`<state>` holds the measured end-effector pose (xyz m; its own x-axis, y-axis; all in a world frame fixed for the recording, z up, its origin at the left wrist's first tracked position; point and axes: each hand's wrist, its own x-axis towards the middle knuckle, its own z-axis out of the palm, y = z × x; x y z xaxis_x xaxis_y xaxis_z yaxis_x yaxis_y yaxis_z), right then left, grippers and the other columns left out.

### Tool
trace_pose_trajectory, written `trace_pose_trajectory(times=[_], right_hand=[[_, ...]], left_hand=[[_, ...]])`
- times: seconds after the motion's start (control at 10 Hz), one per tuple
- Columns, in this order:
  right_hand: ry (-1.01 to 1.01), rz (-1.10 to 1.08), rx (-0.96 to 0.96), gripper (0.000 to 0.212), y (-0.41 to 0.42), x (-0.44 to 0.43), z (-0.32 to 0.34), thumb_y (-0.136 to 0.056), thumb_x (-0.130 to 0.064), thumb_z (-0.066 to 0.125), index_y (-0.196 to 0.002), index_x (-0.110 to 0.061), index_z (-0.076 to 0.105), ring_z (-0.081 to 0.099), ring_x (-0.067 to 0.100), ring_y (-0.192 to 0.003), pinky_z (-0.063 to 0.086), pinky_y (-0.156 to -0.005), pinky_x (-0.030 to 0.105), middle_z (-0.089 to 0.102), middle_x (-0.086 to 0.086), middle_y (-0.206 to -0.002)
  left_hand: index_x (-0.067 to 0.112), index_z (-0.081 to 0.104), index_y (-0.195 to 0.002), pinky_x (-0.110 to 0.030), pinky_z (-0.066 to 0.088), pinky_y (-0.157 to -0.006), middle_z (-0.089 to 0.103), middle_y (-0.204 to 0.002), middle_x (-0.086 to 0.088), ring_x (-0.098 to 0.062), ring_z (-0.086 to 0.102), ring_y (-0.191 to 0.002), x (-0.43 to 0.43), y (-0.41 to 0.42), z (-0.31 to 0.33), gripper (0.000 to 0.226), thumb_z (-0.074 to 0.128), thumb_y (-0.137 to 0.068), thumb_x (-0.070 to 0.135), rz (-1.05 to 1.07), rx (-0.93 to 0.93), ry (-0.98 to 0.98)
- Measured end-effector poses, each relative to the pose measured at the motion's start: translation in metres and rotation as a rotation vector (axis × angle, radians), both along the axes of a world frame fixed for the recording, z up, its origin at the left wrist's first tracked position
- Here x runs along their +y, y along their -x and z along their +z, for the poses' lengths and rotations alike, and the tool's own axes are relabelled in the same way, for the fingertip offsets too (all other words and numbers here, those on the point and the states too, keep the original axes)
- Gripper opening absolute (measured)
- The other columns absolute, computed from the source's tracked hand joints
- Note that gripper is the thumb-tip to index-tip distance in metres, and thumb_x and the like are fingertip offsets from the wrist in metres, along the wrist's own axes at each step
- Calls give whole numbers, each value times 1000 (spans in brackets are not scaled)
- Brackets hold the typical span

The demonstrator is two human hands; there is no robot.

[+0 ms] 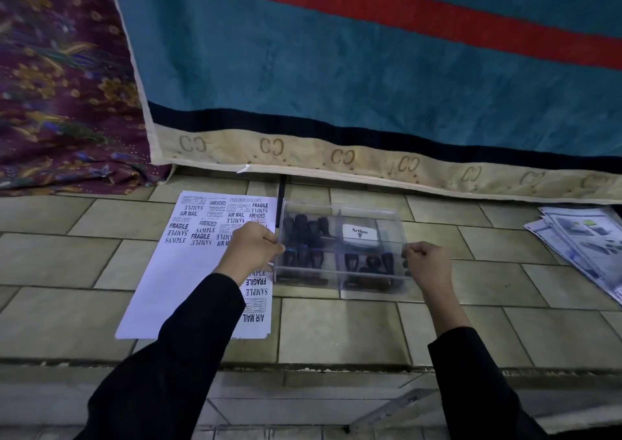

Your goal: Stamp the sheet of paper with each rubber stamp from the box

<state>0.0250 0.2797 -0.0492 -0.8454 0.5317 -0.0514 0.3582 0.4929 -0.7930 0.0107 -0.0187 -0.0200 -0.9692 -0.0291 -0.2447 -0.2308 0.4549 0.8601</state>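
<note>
A clear plastic box stands on the tiled surface, with a transparent lid on top of it. Inside lie several dark-handled rubber stamps and a white Artline ink pad. My left hand pinches the lid's left edge. My right hand pinches its right edge. Left of the box lies a white sheet of paper covered with several black stamp prints such as FRAGILE, SAMPLE and AIR MAIL. My left forearm crosses the sheet's right side and hides some prints.
A teal blanket with a red stripe and beige hem hangs behind the box. Purple floral cloth lies at the back left. Printed leaflets are stacked at the right. The tiled ledge ends just in front of me.
</note>
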Motion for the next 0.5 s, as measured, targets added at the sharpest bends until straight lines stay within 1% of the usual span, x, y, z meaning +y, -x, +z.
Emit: trace_pose_trajectory(times=[0.1,0.2,0.3,0.4,0.5], right_hand=[[-30,-7,15,15,-14,-2,-3,-86,-17,60,-90,-7,71,67,33,-79,57,-78,49,72,15,-84],[-16,-34,17,16,-20,-8,-3,-88,-18,59,-94,-8,69,66,31,-82,56,-80,49,72,13,-88],[21,-34,30,16,-21,-8,-2,-87,-17,58,-96,-8,69,66,30,-84,56,-81,50,72,12,-89],[92,31,-7,24,-26,-6,5,-90,-23,58,-106,-7,66,67,28,-85,54,-83,53,71,10,-91],[82,37,55,35,-30,4,23,-93,-32,53,-115,-7,60,64,28,-94,52,-87,53,67,12,-107]], left_hand=[[-12,67,-80,-28,57,-53,66,-73,-22,-20,64,-56,-1,-9,-1,12,67,-78,0,8,15,2],[-6,69,-78,-30,59,-57,67,-73,-17,-17,65,-56,-1,-12,1,7,67,-80,0,19,18,-29],[6,68,-76,-35,60,-63,69,-82,-15,-20,67,-65,-3,-13,3,5,70,-80,4,5,-5,-55],[14,60,-117,-26,53,-68,64,-112,-2,-17,62,-91,-12,-12,0,41,71,-81,29,-27,19,112],[23,56,-120,-26,49,-82,63,-113,8,-10,60,-99,-21,-28,5,39,67,-85,35,-33,162,31]])
